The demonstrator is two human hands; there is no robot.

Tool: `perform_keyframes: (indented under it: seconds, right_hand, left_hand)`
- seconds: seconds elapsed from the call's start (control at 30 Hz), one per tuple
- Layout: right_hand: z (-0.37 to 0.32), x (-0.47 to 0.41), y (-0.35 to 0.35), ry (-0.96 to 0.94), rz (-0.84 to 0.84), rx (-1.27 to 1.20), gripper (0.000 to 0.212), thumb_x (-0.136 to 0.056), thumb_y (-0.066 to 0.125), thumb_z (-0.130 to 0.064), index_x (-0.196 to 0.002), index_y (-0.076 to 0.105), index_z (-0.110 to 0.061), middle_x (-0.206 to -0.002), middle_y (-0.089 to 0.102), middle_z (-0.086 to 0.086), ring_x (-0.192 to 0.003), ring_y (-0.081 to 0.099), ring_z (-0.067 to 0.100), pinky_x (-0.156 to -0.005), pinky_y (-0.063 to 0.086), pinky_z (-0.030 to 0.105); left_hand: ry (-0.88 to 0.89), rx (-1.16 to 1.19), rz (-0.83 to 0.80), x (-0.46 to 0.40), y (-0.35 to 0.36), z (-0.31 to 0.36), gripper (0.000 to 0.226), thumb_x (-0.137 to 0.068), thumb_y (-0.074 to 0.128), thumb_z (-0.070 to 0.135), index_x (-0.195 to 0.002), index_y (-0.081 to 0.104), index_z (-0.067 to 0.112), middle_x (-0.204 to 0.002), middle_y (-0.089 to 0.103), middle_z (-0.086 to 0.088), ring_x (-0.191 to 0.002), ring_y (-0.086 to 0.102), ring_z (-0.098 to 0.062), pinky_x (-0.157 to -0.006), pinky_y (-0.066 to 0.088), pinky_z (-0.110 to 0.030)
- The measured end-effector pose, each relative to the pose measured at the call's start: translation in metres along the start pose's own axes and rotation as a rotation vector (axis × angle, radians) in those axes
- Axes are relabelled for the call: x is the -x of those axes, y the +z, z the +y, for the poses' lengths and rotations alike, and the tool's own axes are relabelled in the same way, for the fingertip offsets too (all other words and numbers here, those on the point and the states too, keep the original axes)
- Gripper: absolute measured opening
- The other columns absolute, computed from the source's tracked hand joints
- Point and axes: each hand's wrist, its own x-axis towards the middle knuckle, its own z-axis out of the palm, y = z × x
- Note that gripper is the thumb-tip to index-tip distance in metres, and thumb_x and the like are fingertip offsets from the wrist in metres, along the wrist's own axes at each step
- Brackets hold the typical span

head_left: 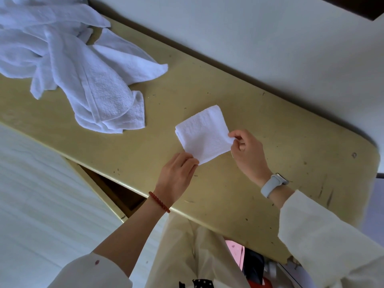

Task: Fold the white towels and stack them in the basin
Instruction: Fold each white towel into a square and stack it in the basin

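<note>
On worktop (239, 113), both hands pinch near corners of folded towel (202, 135): left hand (176, 175), right hand (248, 151); soft, light, floppy, so best gripped by corners.

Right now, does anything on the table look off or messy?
Nothing damaged or spilled. The loose towels lie crumpled at the table's far left, unfolded. No basin is in view. Both hands pinch the folded towel.

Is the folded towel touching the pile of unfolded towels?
Apart. The head view shows bare table between the folded towel and the pile of unfolded towels.
</note>
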Motion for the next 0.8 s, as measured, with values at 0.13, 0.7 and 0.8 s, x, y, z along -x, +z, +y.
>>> perform_keyframes:
  seconds: [0.13, 0.7, 0.8]
  right_hand:
    - [0.0004, 0.0019, -0.0001, -0.038, -0.032, 0.025, 0.021, -0.088, 0.047, 0.002, -0.103, 0.059, -0.005, -0.101, 0.062, 0.005, -0.088, 0.059, 0.021, -0.078, 0.051, 0.033]
    - [0.0074, -0.0038, 0.0006, -0.064, -0.07, 0.268, 0.017, -0.091, 0.049, -0.008, -0.104, 0.06, -0.007, -0.098, 0.057, 0.008, -0.087, 0.048, 0.016, -0.066, 0.043, 0.028]
    - [0.0043, -0.0013, -0.0011, -0.121, -0.024, 0.414, 0.012, -0.089, 0.054, -0.009, -0.098, 0.062, -0.006, -0.094, 0.058, 0.011, -0.089, 0.052, 0.027, -0.061, 0.048, 0.038]
  left_hand:
    - [0.047, -0.088, 0.039, -0.0007, -0.0017, -0.0021, 0.015, -0.082, 0.056, 0.006, -0.072, 0.068, 0.007, -0.078, 0.065, -0.005, -0.071, 0.056, -0.021, -0.052, 0.048, -0.028]
    - [0.109, -0.235, -0.049, -0.0025, -0.0023, 0.0, 0.012, -0.07, 0.075, 0.005, -0.076, 0.07, 0.013, -0.076, 0.065, 0.001, -0.078, 0.064, -0.023, -0.073, 0.042, -0.029]
    - [0.068, -0.248, -0.036, -0.0069, -0.0044, -0.0021, 0.019, -0.066, 0.076, 0.0, -0.078, 0.071, 0.014, -0.076, 0.066, 0.0, -0.075, 0.063, -0.025, -0.071, 0.038, -0.029]
